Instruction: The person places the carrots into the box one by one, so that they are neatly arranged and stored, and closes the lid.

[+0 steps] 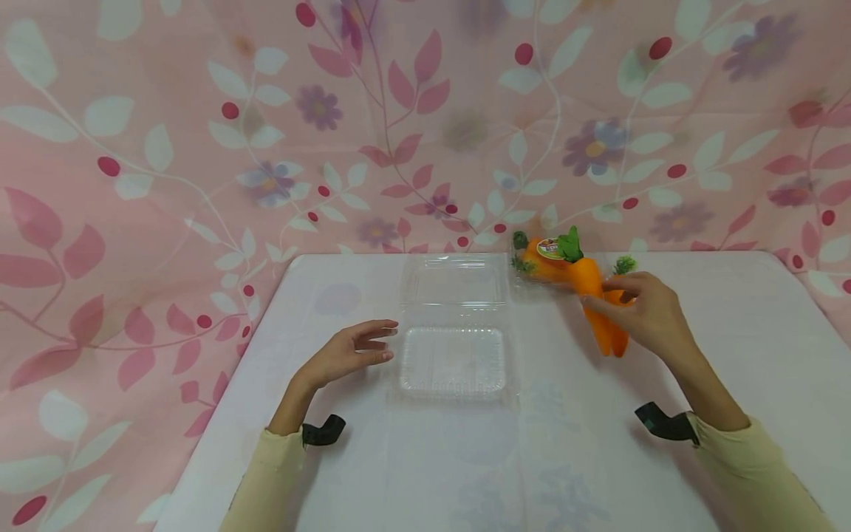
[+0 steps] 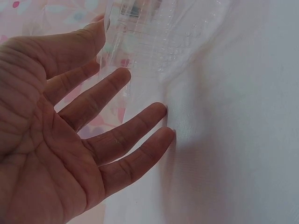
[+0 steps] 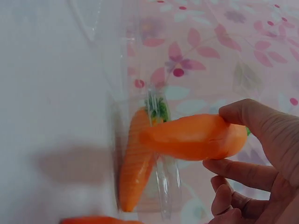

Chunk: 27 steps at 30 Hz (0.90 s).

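My right hand (image 1: 648,307) pinches an orange toy carrot (image 3: 194,137) between thumb and index finger, near its thick end. A second carrot (image 1: 620,343) lies on the table just beside it, partly behind the hand. Farther back, a clear plastic box (image 1: 515,277) holds another carrot (image 3: 135,163) with a green top. Near the table's middle stands an opened clear plastic clamshell container (image 1: 454,362), its lid (image 1: 455,282) folded back. My left hand (image 1: 349,351) hovers at the container's left side with fingers spread and nothing in them; whether they touch it, I cannot tell.
A white cloth covers the table (image 1: 465,473). Behind it hangs a pink floral curtain (image 1: 425,125). A round label (image 1: 550,249) shows over the carrots in the box. Dark curved pieces (image 1: 324,430) stick out from both sleeve cuffs.
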Motion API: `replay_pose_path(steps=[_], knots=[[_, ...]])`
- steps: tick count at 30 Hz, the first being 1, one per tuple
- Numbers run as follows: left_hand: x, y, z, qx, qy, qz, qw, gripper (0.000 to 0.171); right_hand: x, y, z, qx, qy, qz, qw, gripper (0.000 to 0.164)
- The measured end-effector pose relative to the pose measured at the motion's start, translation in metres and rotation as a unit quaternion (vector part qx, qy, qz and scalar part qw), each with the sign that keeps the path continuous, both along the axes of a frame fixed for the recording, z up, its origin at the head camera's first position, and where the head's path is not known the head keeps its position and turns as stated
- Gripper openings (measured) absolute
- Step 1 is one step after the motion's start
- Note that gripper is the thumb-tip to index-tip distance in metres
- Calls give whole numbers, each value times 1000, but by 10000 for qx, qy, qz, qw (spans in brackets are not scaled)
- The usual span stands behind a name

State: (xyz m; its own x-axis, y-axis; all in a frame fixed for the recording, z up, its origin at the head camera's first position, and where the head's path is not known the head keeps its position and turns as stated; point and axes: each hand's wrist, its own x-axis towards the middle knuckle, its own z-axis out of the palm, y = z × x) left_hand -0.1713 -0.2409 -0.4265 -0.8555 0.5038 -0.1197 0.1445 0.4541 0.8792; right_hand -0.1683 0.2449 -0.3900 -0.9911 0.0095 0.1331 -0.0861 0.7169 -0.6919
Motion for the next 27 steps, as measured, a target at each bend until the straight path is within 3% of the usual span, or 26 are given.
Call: replay_pose_path(steps=[11, 27], knots=[[0, -1, -2, -96, -12, 50, 9999, 62, 3, -26, 3, -326, 159, 367, 9987, 53], [-1, -2, -3, -115, -5, 45, 9999, 63, 0, -71, 9, -57, 418, 981, 9943, 47]])
